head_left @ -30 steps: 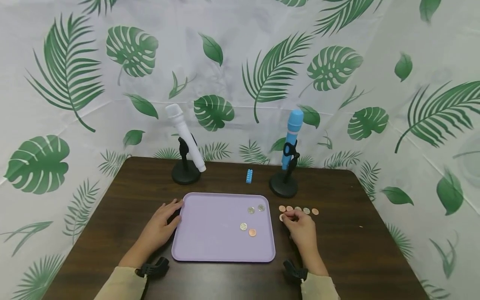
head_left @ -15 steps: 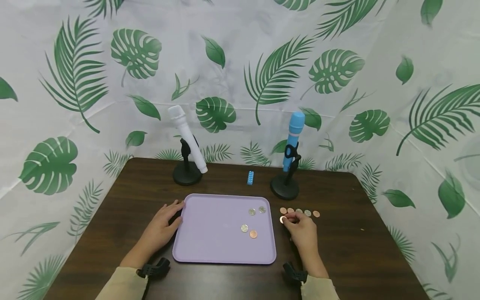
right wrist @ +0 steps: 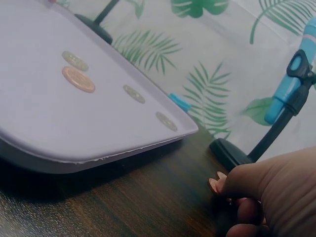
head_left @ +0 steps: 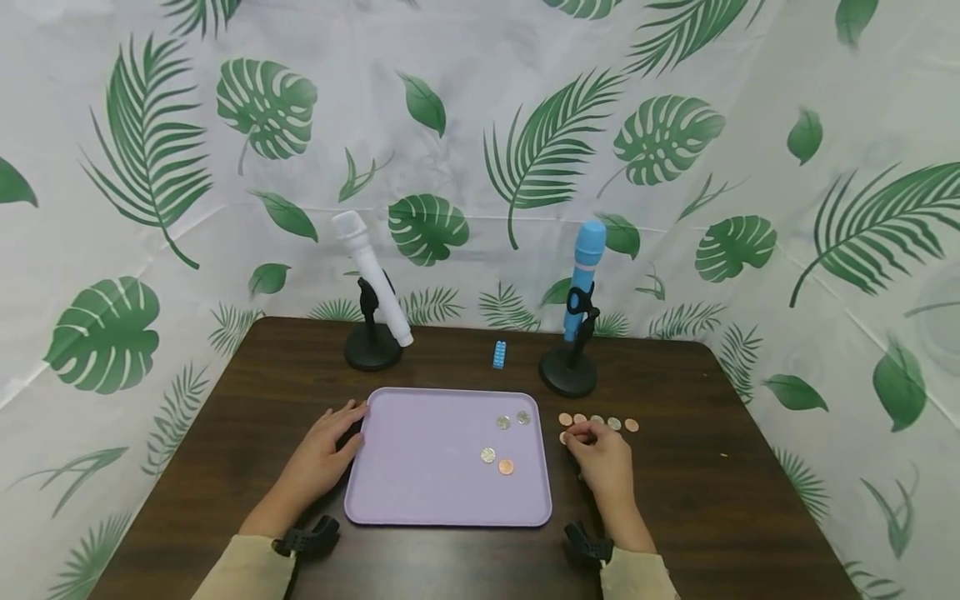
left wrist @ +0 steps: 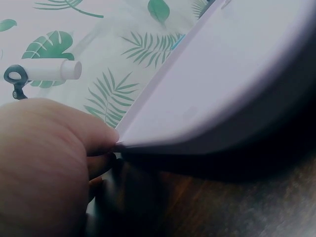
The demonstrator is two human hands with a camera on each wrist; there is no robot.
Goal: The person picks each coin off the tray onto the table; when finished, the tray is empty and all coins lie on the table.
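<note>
A shallow lilac tray (head_left: pixel 420 467) lies on the table. Several coins are on its right half, among them a copper one (head_left: pixel 506 467) and a silver one (head_left: pixel 487 455). My left hand (head_left: pixel 318 458) rests at the tray's left edge, its fingers loosely extended and touching the rim. To the right of the tray, my right hand (head_left: pixel 603 462) pinches a copper coin (head_left: pixel 564 438) between thumb and forefinger, close over the tabletop. Just beyond those fingertips runs a row of several coins (head_left: pixel 632 425), copper and silver. The hand partly hides this row in the right wrist view.
Behind the tray's left corner, a white microphone (head_left: pixel 375 279) leans in a black stand (head_left: pixel 372 348). A blue microphone (head_left: pixel 588 246) has a similar stand (head_left: pixel 567 372) behind the coin row. Between them lies a small blue block (head_left: pixel 499 354). A leaf-print cloth (head_left: pixel 480 167) hangs behind the table.
Both hands keep their places; the head view shifts slightly. The pinched copper coin flashed brighter half a second ago and looks duller now.
</note>
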